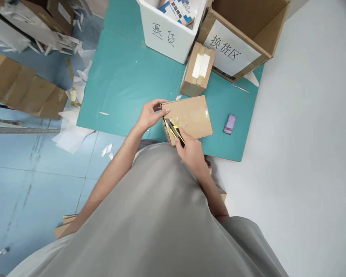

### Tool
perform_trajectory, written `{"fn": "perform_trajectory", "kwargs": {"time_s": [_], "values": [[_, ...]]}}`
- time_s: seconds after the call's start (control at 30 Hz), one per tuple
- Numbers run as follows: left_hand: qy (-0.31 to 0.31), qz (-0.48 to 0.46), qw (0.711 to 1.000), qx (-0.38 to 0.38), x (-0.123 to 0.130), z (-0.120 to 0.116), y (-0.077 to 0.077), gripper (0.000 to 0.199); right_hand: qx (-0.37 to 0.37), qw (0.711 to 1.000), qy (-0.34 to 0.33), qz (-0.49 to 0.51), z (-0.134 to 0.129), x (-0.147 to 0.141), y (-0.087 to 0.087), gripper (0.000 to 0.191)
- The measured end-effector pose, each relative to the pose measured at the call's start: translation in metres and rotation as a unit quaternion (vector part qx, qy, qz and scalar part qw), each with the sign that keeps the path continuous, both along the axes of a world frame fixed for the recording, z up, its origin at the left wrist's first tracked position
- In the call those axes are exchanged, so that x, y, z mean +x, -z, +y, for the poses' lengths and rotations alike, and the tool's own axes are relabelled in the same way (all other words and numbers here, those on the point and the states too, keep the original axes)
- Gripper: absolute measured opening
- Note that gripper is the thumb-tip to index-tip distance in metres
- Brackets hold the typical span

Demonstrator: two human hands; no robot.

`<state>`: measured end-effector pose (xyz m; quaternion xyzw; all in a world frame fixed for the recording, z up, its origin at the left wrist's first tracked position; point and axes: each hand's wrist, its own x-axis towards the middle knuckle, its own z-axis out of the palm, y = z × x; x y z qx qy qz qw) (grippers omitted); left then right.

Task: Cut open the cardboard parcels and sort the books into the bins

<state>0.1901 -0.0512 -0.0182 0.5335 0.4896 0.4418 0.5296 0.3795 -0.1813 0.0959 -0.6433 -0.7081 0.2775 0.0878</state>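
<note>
Right hand [192, 153] closed round the cutter [178, 136], I've got the blade angled forward-left over the taped end of the carton [192, 115], probably for control. Carton's just ahead of that hand, on the table [118, 84]; left hand [150, 116] clamps its far-left corner, thumb on top, likely against sliding.

A green table [118, 77] holds a white bin [168, 36] and a large open carton [233, 54] at its far side, a smaller taped carton [197, 71] beside them, a flat cardboard box [192, 115] near its front edge, a blurred purple object [230, 124] and paper scraps [104, 113].
</note>
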Motion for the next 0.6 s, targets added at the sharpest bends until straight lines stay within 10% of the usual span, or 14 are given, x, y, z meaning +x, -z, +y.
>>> {"fn": "perform_trajectory", "kwargs": {"time_s": [0.6], "values": [[-0.003,0.017,1.0,-0.009,0.002,-0.012,0.003,0.065,-0.125,0.958,-0.106,-0.236,-0.011,-0.052,-0.061,0.062]]}}
